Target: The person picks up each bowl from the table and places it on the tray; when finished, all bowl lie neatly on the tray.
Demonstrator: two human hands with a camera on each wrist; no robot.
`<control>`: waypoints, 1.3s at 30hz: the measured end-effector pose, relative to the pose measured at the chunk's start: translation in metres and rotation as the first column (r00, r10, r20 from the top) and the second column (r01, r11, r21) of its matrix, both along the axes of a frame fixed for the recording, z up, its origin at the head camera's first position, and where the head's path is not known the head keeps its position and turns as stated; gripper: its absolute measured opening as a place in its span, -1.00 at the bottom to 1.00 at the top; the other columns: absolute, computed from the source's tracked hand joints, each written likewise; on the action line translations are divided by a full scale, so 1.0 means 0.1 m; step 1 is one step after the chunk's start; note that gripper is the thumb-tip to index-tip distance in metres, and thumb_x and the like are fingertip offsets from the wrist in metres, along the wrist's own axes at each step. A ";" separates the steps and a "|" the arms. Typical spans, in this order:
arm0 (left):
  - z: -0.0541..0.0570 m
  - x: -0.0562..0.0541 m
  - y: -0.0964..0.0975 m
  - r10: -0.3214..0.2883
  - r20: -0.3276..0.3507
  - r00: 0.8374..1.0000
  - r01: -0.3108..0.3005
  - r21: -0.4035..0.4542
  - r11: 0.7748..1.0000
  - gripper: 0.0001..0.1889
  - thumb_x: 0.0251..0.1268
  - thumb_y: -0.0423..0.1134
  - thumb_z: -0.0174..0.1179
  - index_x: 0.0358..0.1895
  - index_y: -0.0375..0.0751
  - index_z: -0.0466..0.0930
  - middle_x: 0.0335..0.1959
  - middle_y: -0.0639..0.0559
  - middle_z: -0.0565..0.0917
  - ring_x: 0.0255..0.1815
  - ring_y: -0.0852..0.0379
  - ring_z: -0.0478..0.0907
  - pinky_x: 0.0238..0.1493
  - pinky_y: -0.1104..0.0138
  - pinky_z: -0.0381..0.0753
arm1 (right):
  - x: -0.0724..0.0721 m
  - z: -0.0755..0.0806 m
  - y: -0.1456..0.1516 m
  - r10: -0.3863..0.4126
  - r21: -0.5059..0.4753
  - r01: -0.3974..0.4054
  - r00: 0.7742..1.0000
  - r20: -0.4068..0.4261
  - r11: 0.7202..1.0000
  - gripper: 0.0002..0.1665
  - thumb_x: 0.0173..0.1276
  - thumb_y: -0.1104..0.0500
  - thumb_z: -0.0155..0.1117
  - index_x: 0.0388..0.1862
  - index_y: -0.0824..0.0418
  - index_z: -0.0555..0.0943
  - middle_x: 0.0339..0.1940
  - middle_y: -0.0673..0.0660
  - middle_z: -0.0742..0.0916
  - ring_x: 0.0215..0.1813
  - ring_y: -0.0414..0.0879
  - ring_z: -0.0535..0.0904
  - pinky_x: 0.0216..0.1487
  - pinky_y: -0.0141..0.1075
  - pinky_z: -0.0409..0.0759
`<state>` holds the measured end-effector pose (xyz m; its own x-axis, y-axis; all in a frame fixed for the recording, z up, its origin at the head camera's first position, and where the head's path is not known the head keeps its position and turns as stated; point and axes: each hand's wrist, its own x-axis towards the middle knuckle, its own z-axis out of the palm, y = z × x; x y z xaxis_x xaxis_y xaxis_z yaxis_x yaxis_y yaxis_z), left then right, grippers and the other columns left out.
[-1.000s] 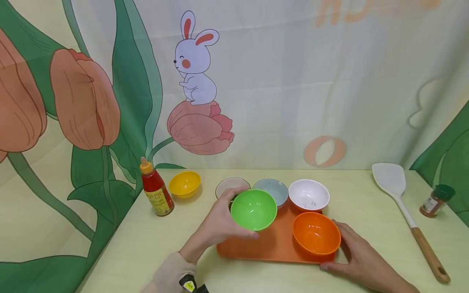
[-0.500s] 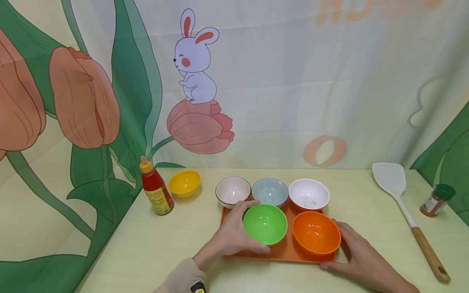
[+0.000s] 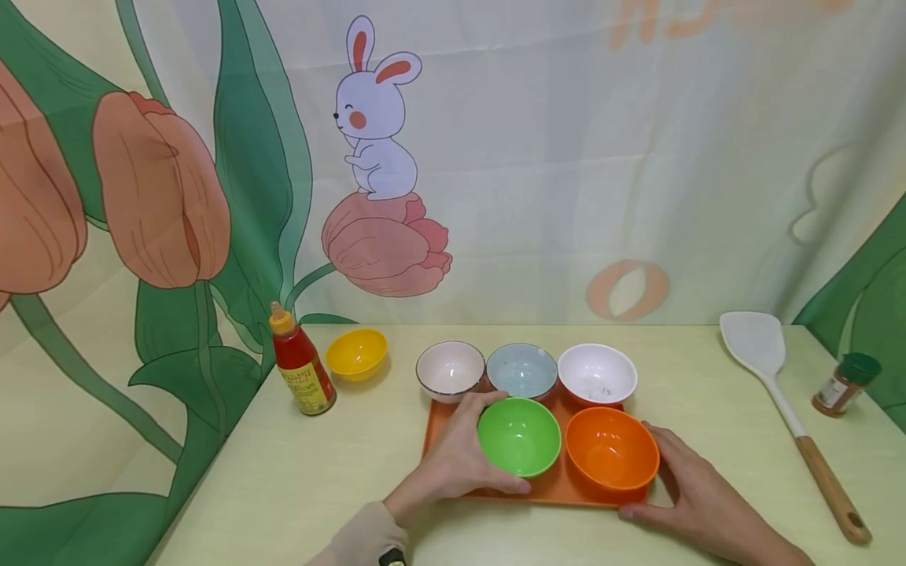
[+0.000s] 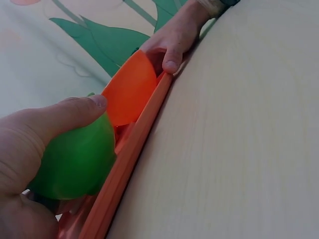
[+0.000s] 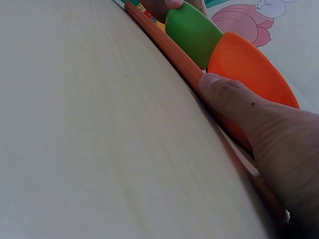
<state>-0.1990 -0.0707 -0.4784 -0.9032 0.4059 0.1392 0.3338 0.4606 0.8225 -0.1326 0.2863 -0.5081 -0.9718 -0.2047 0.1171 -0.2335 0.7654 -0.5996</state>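
My left hand (image 3: pixel 463 460) holds a light green bowl (image 3: pixel 522 442) by its left side, thumb in front and fingers behind. The bowl sits low over the orange tray (image 3: pixel 559 489), close beside an orange bowl (image 3: pixel 610 452). In the left wrist view the thumb lies along the side of the green bowl (image 4: pixel 75 159). My right hand (image 3: pixel 697 499) grips the tray's front right corner, with its thumb (image 5: pixel 227 92) on the tray's edge in the right wrist view. The orange bowl stands on the tray just inside that hand.
Along the tray's back stand a pinkish-white bowl (image 3: pixel 451 369), a grey-blue bowl (image 3: pixel 522 369) and a white bowl (image 3: pixel 597 375). A yellow bowl (image 3: pixel 357 355) and a red sauce bottle (image 3: pixel 304 365) are at left. At right lie a spatula (image 3: pixel 786 409) and a spice jar (image 3: pixel 845 385).
My left hand has carried the green bowl right and toward me, down to the orange bowl's left side. The pinkish-white bowl has come into full view. My right hand has stayed put.
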 end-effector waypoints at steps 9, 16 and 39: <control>-0.04 0.05 0.03 0.005 0.005 1.000 -0.006 0.005 1.000 0.29 -0.40 0.05 0.94 0.60 0.08 0.42 0.31 0.19 0.51 0.33 0.04 0.57 0.42 0.02 0.66 | -0.01 0.02 -0.02 0.004 -0.015 -0.004 1.000 0.026 1.000 0.41 0.12 -0.62 0.59 0.73 0.13 0.36 0.61 0.18 0.56 0.55 0.25 0.56 0.48 0.26 0.61; -0.01 0.06 0.03 -0.001 0.002 1.000 0.001 -0.006 1.000 0.31 -0.41 0.07 0.94 0.62 0.04 0.41 0.33 0.18 0.50 0.33 0.05 0.56 0.43 0.05 0.66 | -0.01 0.02 0.00 0.007 -0.011 -0.007 1.000 0.011 1.000 0.40 0.12 -0.61 0.60 0.73 0.13 0.35 0.61 0.17 0.56 0.55 0.24 0.56 0.48 0.28 0.61; 0.41 0.01 -0.16 0.081 -0.141 0.987 -0.055 0.180 0.982 0.15 -0.10 0.09 0.84 0.64 0.10 0.38 0.58 0.15 0.45 0.59 -0.01 0.41 0.63 -0.09 0.49 | 0.00 0.03 0.00 0.014 -0.013 -0.014 1.000 0.003 1.000 0.39 0.13 -0.60 0.61 0.72 0.14 0.36 0.59 0.16 0.57 0.54 0.23 0.57 0.48 0.24 0.60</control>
<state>-0.1985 -0.0865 -0.4377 -0.8924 0.3014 0.3358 0.4295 0.3394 0.8368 -0.1324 0.2864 -0.5053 -0.9693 -0.2166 0.1167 -0.2421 0.7542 -0.6104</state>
